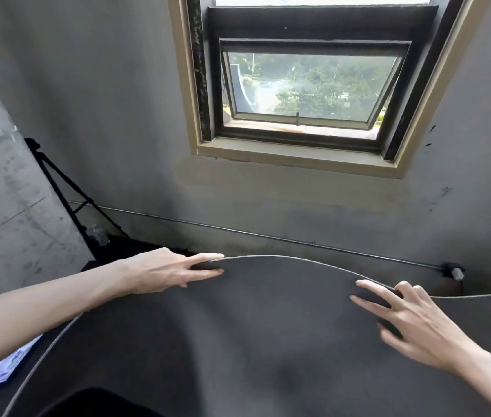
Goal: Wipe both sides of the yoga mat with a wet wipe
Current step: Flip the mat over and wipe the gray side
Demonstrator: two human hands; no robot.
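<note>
From my remote seat I saw the yoga mat (268,341) filling the lower half of the frame, a dark grey sheet lifted so that its pale top edge arched from the lower left up through the centre and off to the right edge.

The left hand (163,270) came in from the left of the frame and held that top edge near the middle. Its fingers (205,257) were stretched out nearly straight, with the upper finger lying over the rim and the others flat against the near face, so the edge sat pinched between them.

The right hand (410,320) reached in from the lower right. Two of its fingers lay spread and straight on the near face of the mat, while the others curled over the rim behind it, clamping the edge there. The two hands were well apart along the arch.

I could not tell which side of the mat faced me.

At the lower left, beside the mat, lay a white and blue packet (6,371), blurred. Behind it, in the left of the frame, stood a black tripod (66,194) against the grey wall (102,115). A window (310,85) with a tan frame sat in the upper centre, and a thin pipe (238,233) ran along the wall below it.
</note>
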